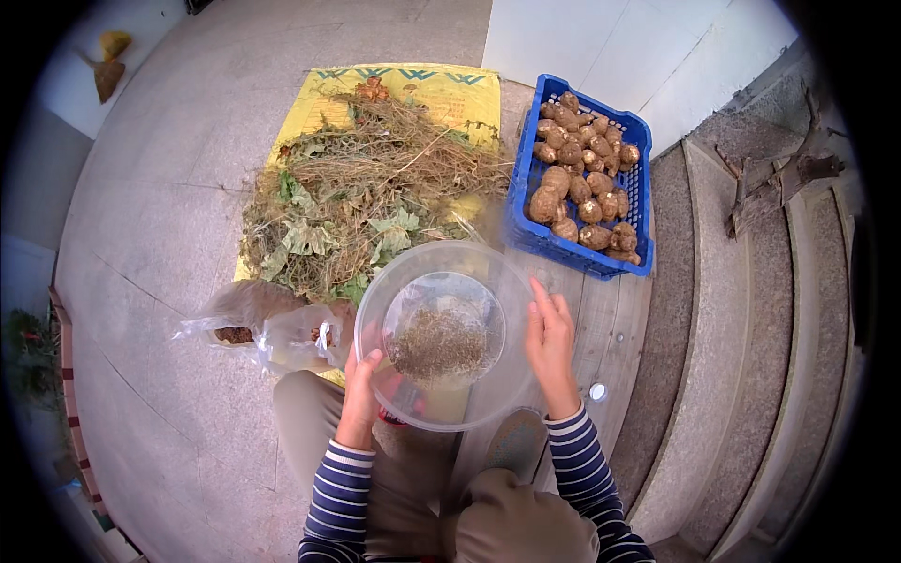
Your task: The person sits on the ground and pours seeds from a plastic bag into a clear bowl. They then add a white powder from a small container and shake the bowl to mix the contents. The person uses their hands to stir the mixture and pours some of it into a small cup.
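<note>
Between my two hands is a round, translucent plastic basin [517,310], held above my lap. Small brown seeds or plant bits [440,345] lie spread over its bottom. My left hand [362,390] grips the rim at the lower left, and my right hand [550,338] holds the right side with the fingers along the outside. Just beyond the basin, dried stems and withered leaves [373,183] are heaped on a yellow printed sack [450,95]. Clear plastic bags [281,338] with brown contents sit left of the basin; what they hold is hard to tell.
A blue plastic crate [521,236] of taro-like tubers [581,158] stands at the back right on wooden planks [598,317]. A small round white lid-like object [597,392] lies by my right wrist. Curved-looking stone steps [725,338] run along the right, with dry branches [781,183] on them.
</note>
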Motion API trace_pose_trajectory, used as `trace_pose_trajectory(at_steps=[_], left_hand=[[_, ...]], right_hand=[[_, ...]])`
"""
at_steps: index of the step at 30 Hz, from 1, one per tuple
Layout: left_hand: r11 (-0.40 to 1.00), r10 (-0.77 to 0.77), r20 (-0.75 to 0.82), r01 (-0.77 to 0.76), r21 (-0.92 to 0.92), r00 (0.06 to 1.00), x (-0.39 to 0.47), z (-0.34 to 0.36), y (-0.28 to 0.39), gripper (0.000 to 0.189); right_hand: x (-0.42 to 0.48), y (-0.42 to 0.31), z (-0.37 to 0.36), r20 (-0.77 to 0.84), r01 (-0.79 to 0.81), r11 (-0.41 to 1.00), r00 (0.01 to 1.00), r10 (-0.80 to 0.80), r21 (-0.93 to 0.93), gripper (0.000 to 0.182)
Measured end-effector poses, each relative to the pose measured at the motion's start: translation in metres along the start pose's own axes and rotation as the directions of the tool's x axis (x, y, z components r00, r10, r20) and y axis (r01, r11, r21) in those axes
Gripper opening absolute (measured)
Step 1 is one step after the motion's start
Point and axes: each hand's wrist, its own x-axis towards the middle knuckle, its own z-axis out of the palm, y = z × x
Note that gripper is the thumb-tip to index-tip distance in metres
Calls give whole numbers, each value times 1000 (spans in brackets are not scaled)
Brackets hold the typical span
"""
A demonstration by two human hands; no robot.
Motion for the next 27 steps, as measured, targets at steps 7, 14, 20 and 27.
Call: trace_pose_trajectory(at_steps=[7,14,20,27], left_hand=[[911,358,49,-360,199,933,-86,29,49,94],[999,-27,-16,27,26,1000,-2,5,12,75],[989,-145,-34,145,-14,989,-10,12,-4,75],[892,413,170,-435,122,895,-77,37,53,88]], right_hand=[[-36,-56,-71,-281,153,986,951,-129,65,31],[4,-18,-10,-61,24,1000,998,-23,11,31],[-12,4,-16,-3,-46,998,999,46,-39,31],[-35,-65,-83,-334,223,972,913,-235,-77,33]])
